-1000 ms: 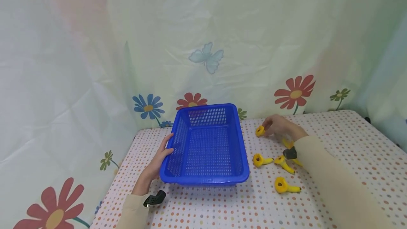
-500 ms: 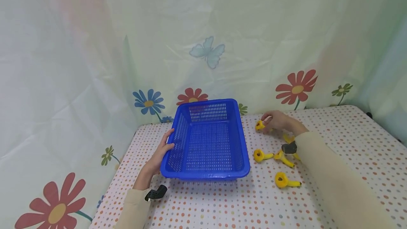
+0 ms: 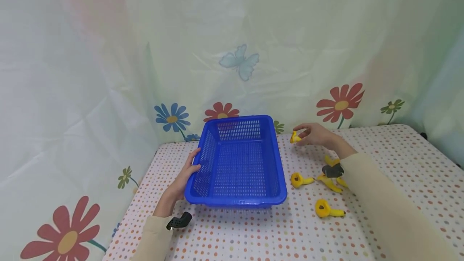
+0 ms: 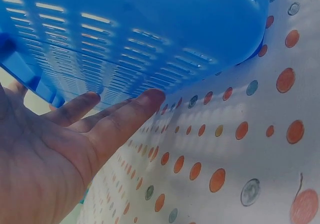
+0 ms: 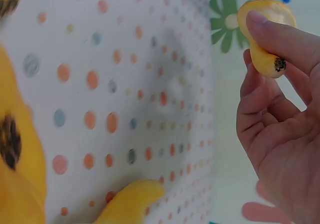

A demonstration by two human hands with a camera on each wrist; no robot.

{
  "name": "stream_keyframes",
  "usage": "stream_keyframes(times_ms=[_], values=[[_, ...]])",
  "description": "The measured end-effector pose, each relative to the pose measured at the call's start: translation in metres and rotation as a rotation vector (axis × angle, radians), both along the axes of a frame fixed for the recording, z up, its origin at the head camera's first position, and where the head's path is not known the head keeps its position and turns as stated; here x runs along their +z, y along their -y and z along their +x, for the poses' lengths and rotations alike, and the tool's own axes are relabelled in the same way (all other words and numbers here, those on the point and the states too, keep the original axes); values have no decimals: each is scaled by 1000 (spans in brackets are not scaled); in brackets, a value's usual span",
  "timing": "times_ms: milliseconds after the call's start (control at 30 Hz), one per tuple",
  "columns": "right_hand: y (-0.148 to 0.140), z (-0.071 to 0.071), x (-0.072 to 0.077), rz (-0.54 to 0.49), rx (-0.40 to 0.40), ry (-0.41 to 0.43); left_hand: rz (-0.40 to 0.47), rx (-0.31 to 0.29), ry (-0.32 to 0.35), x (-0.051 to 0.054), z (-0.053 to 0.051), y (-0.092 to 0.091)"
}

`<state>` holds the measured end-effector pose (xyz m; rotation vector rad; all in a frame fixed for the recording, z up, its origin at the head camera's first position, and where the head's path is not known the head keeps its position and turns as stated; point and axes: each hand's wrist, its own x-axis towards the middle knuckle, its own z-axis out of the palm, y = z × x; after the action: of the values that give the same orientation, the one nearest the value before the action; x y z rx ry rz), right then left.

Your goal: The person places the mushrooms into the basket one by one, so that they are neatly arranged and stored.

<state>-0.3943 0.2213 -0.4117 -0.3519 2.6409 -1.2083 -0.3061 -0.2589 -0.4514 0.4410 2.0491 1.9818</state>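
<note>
In the head view, my left hand point(image 3: 182, 180) rests against the left side of the blue basket point(image 3: 235, 201). Its fingers look straight along the slotted wall point(image 4: 105, 78) in the left wrist view. My right hand point(image 3: 316, 135) pinches a yellow trumpet-shaped piece point(image 3: 294, 137) above the table's back part, right of the basket. Seen from the right wrist, the thumb lies on the flared end of that piece point(image 5: 270, 13), its dark-tipped stem pointing down. Several similar yellow pieces, among them one nearby point(image 3: 297, 180) and another closer point(image 3: 322, 208), lie below the right hand; the right wrist partly covers some.
A dotted cloth point(image 3: 232, 237) covers the table. Behind it hangs a pale curtain point(image 3: 290, 43) printed with flowers and a butterfly. Black devices are strapped at the left wrist point(image 3: 179, 221) and right wrist point(image 3: 332, 170).
My right hand has lifted the yellow piece off the cloth and turned it, moving it slightly up and left. My left hand stays at the basket, and the camera view has shifted slightly.
</note>
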Motion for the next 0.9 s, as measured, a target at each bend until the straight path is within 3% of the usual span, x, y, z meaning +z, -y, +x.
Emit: stream_keyframes(times_ms=[300,633,900], values=[[11,5,26,-88,7,-59,18,-15,12,-2,-1,0],[40,6,71,-164,81,-90,19,-9,8,5,-4,0],[74,3,88,-181,155,-95,-9,9,-5,-2,-1,0]])
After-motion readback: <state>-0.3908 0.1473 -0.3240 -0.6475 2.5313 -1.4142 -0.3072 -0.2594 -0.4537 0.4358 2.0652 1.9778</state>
